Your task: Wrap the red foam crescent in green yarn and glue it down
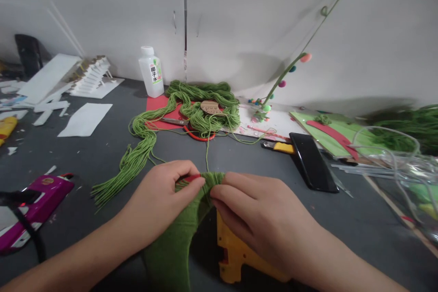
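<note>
left hand [167,191] pinching green wrapped piece [174,242], right hand [260,203] gripping its far edge, open gray tabletop [236,157] at their one o'clock

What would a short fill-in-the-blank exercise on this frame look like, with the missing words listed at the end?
1. The left hand and the right hand are both at a yarn-wrapped piece that is mostly ____ in colour.
2. In the picture, the bottle stands to the ____ of the cardboard tag.
3. The cap on the bottle is ____ in colour.
4. Of the cutter and the phone, the one nearer the picture's right edge is the ____.

Missing words: green; left; white; phone.
</note>
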A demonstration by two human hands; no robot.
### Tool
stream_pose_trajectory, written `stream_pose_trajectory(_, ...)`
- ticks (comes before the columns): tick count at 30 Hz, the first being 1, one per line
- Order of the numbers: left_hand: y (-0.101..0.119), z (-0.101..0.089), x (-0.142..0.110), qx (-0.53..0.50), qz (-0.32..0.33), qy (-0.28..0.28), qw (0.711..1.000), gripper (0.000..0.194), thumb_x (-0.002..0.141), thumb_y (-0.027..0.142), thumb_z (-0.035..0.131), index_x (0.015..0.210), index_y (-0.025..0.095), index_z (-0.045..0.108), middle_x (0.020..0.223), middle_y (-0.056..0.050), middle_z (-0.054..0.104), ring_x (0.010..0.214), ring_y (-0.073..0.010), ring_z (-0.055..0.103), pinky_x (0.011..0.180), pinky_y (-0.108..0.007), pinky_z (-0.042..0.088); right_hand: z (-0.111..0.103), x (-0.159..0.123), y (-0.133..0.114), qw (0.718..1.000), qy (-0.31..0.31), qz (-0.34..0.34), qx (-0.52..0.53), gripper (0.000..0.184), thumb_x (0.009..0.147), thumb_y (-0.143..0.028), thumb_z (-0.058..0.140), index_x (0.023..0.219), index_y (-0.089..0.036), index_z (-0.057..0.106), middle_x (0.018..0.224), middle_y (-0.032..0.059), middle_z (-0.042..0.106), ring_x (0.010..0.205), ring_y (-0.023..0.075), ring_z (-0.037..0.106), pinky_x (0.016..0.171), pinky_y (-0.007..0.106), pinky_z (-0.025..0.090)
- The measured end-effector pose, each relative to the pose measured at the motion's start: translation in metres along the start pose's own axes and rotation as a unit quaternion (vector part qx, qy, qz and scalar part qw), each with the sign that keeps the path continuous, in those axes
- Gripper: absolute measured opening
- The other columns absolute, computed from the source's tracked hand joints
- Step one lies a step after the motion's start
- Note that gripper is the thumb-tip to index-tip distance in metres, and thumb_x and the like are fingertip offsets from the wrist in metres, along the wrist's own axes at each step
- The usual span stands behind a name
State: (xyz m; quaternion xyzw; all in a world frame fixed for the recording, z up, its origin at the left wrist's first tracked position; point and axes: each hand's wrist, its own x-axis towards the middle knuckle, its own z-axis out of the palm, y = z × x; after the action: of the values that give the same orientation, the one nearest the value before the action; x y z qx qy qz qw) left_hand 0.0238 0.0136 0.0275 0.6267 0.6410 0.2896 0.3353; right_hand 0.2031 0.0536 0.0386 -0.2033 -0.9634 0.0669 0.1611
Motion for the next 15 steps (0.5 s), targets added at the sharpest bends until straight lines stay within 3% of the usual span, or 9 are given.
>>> stream_pose_trajectory(6,0.0023,0.0001,-0.0013,-0.106,-0.062,-0.151,0.981,0.017,0.079,0.027,0.049,0.064,0.019,0.053,0.059,0.007,0.042,0.058,-0.0100,0.038,0.053,-0.020,0.029,-0.0044,0.0037,0.0085,0.997,-0.027,0.010,0.065,0.018,0.090,-0.018,0.047,0.075,-0.014,0.058,0.069,-0.0001,0.051,0.057,0.0095,0.043,0.053,0.021,0.031)
stream_pose_trajectory(12,-0.0032,-0.0008,-0.0020,-0.172,-0.065,-0.229,0.956,0.015,0.079,0.028,0.050,0.075,0.018,0.061,0.067,0.006,0.048,0.066,-0.0117,0.041,0.061,-0.022,0.033,-0.0089,0.0033,0.0079,0.982,-0.054,0.052,0.174,0.008,0.086,-0.017,0.053,0.082,-0.016,0.060,0.073,-0.0017,0.055,0.062,0.0076,0.048,0.057,0.018,0.034)
stream_pose_trajectory(15,0.0001,-0.0035,-0.0038,-0.183,-0.064,-0.244,0.950,0.011,0.076,0.023,0.051,0.076,0.019,0.061,0.071,0.005,0.050,0.070,-0.0129,0.044,0.066,-0.023,0.035,-0.0105,0.0038,0.0053,0.970,-0.038,0.097,0.221,0.005,0.080,-0.013,0.059,0.078,-0.018,0.060,0.069,-0.0054,0.054,0.059,0.0053,0.046,0.055,0.015,0.033)
